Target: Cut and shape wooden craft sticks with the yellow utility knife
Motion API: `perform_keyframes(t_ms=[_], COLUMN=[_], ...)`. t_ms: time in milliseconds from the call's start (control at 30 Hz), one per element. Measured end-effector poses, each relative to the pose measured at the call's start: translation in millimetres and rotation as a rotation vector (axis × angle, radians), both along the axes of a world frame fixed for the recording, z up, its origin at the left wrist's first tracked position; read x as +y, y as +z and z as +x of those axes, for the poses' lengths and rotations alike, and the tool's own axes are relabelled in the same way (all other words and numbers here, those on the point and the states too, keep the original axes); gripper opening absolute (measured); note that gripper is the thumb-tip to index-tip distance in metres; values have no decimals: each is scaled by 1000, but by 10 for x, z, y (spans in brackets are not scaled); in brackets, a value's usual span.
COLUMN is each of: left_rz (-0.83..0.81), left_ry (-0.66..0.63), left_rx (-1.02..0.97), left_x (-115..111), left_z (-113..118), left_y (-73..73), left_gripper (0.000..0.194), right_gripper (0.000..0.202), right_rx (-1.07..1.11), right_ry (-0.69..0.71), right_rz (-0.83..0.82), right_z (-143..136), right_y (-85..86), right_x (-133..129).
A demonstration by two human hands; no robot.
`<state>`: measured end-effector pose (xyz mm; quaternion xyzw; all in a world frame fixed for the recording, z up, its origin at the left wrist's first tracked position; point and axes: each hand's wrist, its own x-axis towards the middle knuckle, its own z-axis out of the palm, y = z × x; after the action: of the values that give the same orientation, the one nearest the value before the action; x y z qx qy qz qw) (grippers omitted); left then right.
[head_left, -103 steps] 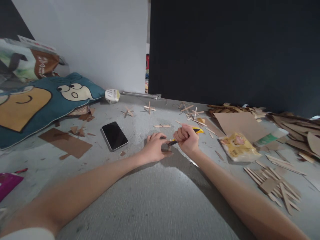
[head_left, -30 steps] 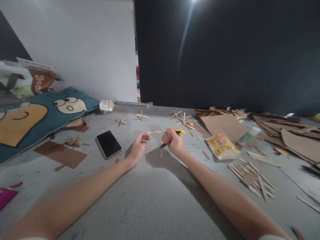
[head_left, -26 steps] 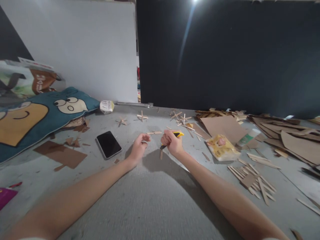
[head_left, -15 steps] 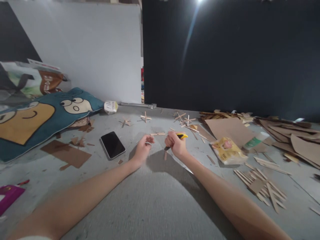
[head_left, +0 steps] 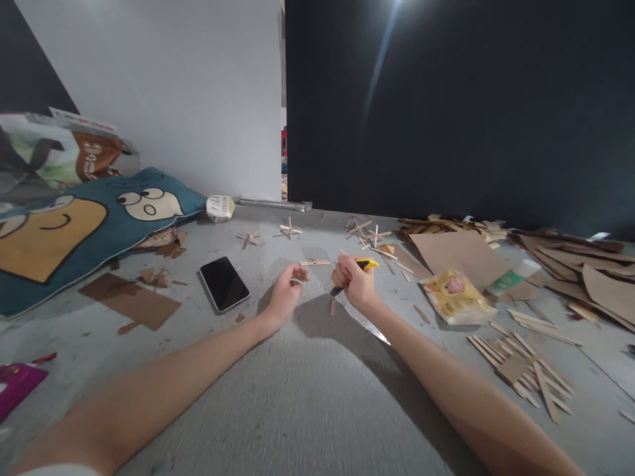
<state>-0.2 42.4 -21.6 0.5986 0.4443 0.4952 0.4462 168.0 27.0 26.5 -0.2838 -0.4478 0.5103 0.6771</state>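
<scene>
My right hand [head_left: 355, 280] is closed around a yellow and black cutter [head_left: 368, 264], whose dark end points down and left. Just below that end, a short wooden stick piece [head_left: 333, 306] lies on the grey table [head_left: 297, 403]. My left hand [head_left: 288, 289] rests on the table to the left, fingers curved and apart, with nothing visible in it. Between and beyond the hands lies a flat wooden stick [head_left: 314, 263]. Crossed-stick pieces [head_left: 290, 229] stand farther back.
A phone [head_left: 224, 284] and brown cardboard [head_left: 131, 301] lie left, near a blue cushion [head_left: 149, 225]. On the right are a yellow packet [head_left: 456, 297], a glue stick [head_left: 513, 277], a pile of sticks [head_left: 520, 370] and cardboard sheets [head_left: 456, 258]. Dark and white panels rise behind.
The view has shifted slightly. My right hand, still around the cutter, appears a little farther right. My left hand keeps nearly the same pose.
</scene>
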Motion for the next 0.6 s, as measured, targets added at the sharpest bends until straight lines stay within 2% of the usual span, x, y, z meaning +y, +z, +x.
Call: perform_keyframes(t_ms=[133, 300, 367, 533, 600], left_rz=[5, 3, -1, 9, 12], left_ry=[-14, -17, -10, -2, -1], left_rx=[0, 3, 6, 26, 35], left_x=[5, 9, -1, -25, -26], left_z=[-2, 2, 2, 5, 8], left_y=[-18, -23, -11, 6, 0], left_gripper=[36, 39, 38, 37, 37], right_gripper=[61, 58, 59, 63, 63], right_rx=[11, -3, -9, -1, 12], right_ry=[-19, -7, 3, 2, -12], right_rz=[22, -28, -28, 16, 52], right_z=[40, -12, -24, 49, 67], right_y=[65, -76, -79, 119, 142], right_x=[-16, -5, -13, -50, -56])
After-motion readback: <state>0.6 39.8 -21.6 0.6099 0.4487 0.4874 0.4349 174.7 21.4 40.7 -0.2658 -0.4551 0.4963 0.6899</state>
